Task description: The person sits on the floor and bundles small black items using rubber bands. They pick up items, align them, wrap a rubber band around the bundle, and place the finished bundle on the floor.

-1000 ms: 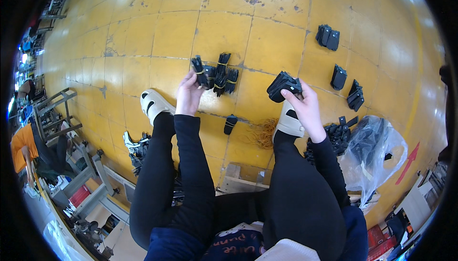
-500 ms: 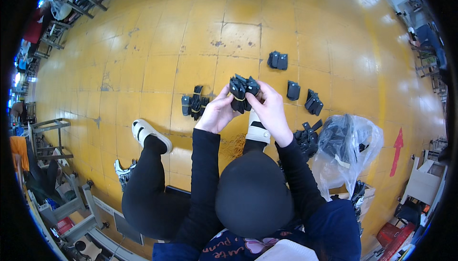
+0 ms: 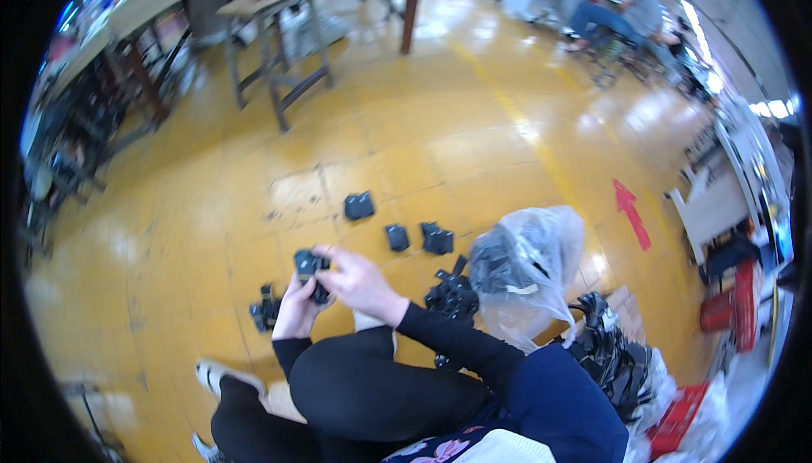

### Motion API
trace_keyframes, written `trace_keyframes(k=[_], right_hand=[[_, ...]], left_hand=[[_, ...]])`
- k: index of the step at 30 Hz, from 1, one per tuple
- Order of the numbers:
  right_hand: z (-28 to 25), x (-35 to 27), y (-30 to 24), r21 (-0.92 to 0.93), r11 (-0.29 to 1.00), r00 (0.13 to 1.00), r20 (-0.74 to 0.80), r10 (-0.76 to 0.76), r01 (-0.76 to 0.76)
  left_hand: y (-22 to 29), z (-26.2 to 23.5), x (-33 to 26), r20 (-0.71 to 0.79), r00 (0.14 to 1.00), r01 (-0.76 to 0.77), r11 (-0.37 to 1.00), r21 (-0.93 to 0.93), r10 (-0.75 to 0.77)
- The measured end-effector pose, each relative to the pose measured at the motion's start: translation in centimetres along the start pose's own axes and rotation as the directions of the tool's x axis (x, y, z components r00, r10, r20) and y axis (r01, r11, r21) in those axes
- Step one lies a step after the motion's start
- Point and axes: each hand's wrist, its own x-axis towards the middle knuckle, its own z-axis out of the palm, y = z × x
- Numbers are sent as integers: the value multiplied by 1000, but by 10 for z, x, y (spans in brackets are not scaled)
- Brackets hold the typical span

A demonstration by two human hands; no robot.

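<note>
In front of my knees, both hands hold a banded bundle of flat black strips. My left hand grips it from below and the left. My right hand closes on its right side, with its fingers over the upper end. A pale band shows around the bundle, though blur hides its detail. On the floor just left of my left hand lie more black bundles. Beyond my hands are three more small black stacks, a far one, a middle one and a right one.
A loose black heap lies right of my hands, beside a clear plastic bag of dark pieces. More black strips pile up near my right side. A wooden stool stands ahead left; a seated person is far right.
My view has swung to the right and up, bringing the stool and seated person into sight. The bundle stays in both hands; my right hand now lies more across it.
</note>
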Motion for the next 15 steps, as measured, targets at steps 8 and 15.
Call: trace_keyframes(k=[8, 15], right_hand=[[-19, -12, 4, 239, 939, 948, 260, 185, -249], [-27, -17, 8, 623, 641, 875, 453, 172, -448]], left_hand=[[-5, -2, 0, 129, 991, 14, 994, 109, -28], [-7, -14, -3, 93, 996, -3, 979, 205, -16]])
